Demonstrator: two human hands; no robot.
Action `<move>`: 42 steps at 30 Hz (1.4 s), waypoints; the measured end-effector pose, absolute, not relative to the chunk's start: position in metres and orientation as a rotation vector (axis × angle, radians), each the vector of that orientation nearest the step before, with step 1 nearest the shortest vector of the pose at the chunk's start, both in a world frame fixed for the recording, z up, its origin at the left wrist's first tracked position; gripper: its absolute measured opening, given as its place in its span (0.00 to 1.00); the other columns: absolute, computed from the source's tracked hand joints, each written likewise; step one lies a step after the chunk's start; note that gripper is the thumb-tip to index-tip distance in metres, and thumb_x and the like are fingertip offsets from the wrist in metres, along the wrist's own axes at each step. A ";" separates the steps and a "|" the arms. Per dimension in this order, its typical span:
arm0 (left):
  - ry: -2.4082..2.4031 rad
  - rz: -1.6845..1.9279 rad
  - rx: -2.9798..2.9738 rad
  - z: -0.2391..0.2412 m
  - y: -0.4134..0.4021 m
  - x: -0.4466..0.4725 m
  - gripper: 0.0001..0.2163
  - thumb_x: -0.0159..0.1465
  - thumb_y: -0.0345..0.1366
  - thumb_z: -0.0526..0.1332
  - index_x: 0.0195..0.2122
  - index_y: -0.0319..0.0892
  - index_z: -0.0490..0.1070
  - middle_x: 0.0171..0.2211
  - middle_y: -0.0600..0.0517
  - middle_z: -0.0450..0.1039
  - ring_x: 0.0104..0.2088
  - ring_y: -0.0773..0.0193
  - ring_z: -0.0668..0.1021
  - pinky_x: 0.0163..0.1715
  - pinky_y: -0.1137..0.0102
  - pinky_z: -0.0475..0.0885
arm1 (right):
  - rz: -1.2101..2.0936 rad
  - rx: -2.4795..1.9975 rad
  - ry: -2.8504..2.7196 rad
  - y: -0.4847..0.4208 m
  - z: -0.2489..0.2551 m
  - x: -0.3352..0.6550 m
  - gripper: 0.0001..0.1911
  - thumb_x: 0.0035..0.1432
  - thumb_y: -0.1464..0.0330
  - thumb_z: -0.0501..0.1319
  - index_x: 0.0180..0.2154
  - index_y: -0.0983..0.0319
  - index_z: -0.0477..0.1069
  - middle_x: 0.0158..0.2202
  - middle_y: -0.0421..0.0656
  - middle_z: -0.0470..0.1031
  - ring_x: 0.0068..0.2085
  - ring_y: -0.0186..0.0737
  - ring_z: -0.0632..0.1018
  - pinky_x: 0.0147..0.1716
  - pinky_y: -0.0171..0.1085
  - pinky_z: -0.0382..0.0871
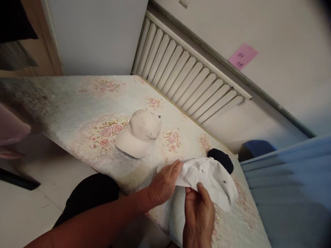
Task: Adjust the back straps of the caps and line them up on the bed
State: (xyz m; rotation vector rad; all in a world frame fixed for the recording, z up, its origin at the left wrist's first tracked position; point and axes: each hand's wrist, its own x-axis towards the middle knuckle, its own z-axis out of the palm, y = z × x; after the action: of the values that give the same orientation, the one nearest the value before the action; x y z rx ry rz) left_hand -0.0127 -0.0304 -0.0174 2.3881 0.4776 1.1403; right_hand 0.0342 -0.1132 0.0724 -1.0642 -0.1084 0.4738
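Observation:
A white cap (212,179) lies on the flowered bed cover (77,103) near the bed's edge. My left hand (164,184) rests on the cap's brim side, fingers closed over the cloth. My right hand (198,215) pinches the cap's lower edge with thumb on top. A beige cap (139,133) sits alone farther up the bed, apart from both hands. A dark cap (221,159) peeks out just behind the white one.
A white radiator (186,72) runs along the wall behind the bed. A pink note (243,56) sticks on the wall. Blue fabric (289,193) fills the right side. My dark-clothed knee (90,196) is by the bed's edge, over a pale floor (26,206).

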 end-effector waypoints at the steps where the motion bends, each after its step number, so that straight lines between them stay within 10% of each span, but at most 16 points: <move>1: 0.478 1.132 2.381 -0.018 -0.031 -0.013 0.30 0.59 0.24 0.49 0.64 0.32 0.44 0.60 0.35 0.60 0.60 0.52 0.65 0.57 0.56 0.66 | 0.477 -1.057 -0.116 -0.113 0.074 0.034 0.24 0.52 0.72 0.61 0.52 0.60 0.67 0.35 0.38 0.79 0.37 0.35 0.79 0.41 0.35 0.75; 42: 0.675 0.960 2.326 -0.029 -0.024 -0.007 0.31 0.51 0.21 0.52 0.59 0.35 0.56 0.58 0.35 0.64 0.58 0.50 0.67 0.55 0.51 0.64 | 0.345 -1.072 -0.168 -0.127 0.068 0.051 0.26 0.50 0.74 0.61 0.52 0.57 0.67 0.46 0.39 0.77 0.46 0.38 0.77 0.43 0.38 0.74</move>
State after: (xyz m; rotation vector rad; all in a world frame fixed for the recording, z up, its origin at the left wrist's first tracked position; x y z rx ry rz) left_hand -0.0070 -0.0244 -0.0288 2.3256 0.6746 0.9602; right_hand 0.0506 -0.1270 0.0679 -1.0718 -0.1681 0.3454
